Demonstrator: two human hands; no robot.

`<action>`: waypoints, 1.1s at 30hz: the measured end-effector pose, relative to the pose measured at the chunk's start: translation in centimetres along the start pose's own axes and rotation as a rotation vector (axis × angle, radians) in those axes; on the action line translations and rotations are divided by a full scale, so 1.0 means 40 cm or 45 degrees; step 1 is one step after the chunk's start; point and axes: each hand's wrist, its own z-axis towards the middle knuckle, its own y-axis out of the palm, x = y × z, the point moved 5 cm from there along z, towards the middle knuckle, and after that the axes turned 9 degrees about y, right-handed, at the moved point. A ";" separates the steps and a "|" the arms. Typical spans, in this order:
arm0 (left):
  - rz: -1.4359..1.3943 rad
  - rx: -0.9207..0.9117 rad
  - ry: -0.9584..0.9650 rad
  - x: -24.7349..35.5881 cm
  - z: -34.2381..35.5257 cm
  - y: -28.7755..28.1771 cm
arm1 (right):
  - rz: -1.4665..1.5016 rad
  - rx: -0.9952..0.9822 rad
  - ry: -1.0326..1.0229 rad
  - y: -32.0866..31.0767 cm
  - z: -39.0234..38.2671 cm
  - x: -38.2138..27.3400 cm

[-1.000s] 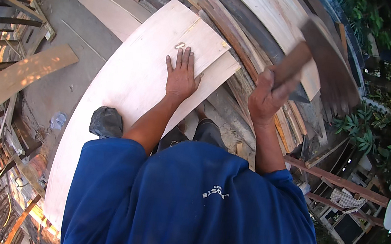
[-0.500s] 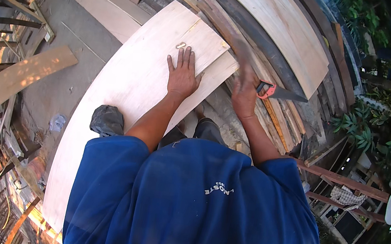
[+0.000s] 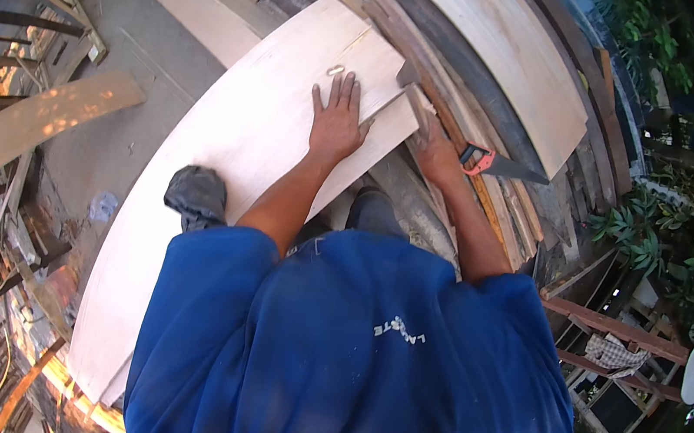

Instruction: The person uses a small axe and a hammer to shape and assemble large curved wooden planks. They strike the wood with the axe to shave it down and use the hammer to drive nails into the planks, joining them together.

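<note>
Big pale plywood sheet [image 3: 231, 166] lies across the wood stack [image 3: 487, 86], running from lower left up to centre. Left hand [image 3: 335, 123] flat on it, fingers spread, near its far end. Right hand [image 3: 438, 154] closed round a hand saw [image 3: 494, 163] w/ red-black handle, just beside sheet's right edge.

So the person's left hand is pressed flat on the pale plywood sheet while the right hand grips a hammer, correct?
Not quite. In the head view the left hand lies flat on the pale plywood sheet, but the right hand is by a handsaw with an orange-red handle, not a hammer.
</note>
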 end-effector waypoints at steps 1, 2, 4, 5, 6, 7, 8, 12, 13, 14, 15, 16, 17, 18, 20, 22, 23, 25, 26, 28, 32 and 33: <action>-0.018 0.079 0.013 -0.020 -0.010 0.009 | -0.003 -0.213 0.060 0.003 0.024 -0.024; -0.017 0.188 0.039 -0.039 0.008 -0.005 | 0.027 -0.134 -0.026 -0.014 0.026 -0.022; -0.092 0.176 0.075 -0.006 0.017 -0.040 | 0.055 -0.070 -0.087 -0.029 0.029 0.030; -0.125 0.174 0.079 0.001 0.013 -0.045 | 0.033 -0.089 -0.072 -0.026 0.033 0.053; -0.153 0.184 0.084 -0.010 0.008 -0.049 | 0.060 -0.119 -0.074 -0.026 0.035 0.058; -0.190 0.195 0.071 -0.030 -0.009 -0.047 | 0.076 -0.152 -0.103 -0.025 0.032 0.040; -0.242 0.205 0.069 -0.042 -0.040 -0.038 | 0.089 -0.185 -0.131 -0.024 0.029 0.022; -0.555 0.534 -0.013 -0.064 -0.235 -0.130 | 0.122 -0.259 -0.126 -0.014 0.059 0.058; -0.536 0.659 -0.094 -0.071 -0.302 -0.188 | 0.107 -0.223 -0.183 -0.008 0.075 0.086; -0.515 0.786 -0.170 -0.083 -0.379 -0.249 | 0.122 -0.224 -0.191 -0.005 0.088 0.103; -0.421 0.948 -0.296 -0.103 -0.454 -0.297 | 0.097 -0.224 -0.235 -0.008 0.103 0.108; -0.323 1.025 -0.415 -0.121 -0.522 -0.346 | 0.071 -0.221 -0.256 -0.008 0.106 0.124; -0.183 1.096 -0.571 -0.155 -0.594 -0.371 | 0.091 -0.220 -0.250 -0.009 0.111 0.126; -0.105 1.132 -0.667 -0.204 -0.655 -0.374 | 0.117 -0.262 -0.227 -0.014 0.117 0.132; -0.113 1.083 -1.098 -0.294 -0.751 -0.341 | 0.146 -0.280 -0.162 -0.021 0.125 0.157; -0.413 0.798 -1.375 -0.388 -0.810 -0.228 | 0.150 -0.302 -0.107 -0.017 0.132 0.157; -0.987 0.657 -1.587 -0.421 -0.858 -0.159 | 0.114 -0.290 -0.153 -0.038 0.113 0.096; -0.982 0.482 -1.658 -0.451 -0.913 -0.087 | 0.091 -0.254 -0.178 -0.070 0.107 0.035; -1.003 0.452 -1.611 -0.452 -0.874 -0.079 | 0.146 -0.266 -0.179 -0.060 0.117 0.056; -0.489 0.114 -1.499 -0.438 -0.834 -0.109 | 0.197 -0.278 -0.171 -0.067 0.124 0.086; -0.185 -0.071 -1.604 -0.362 -0.763 -0.238 | 0.185 -0.379 -0.112 -0.067 0.129 0.114; -0.155 -0.123 -1.654 -0.381 -0.791 -0.250 | 0.312 -0.437 -0.116 -0.047 0.135 0.130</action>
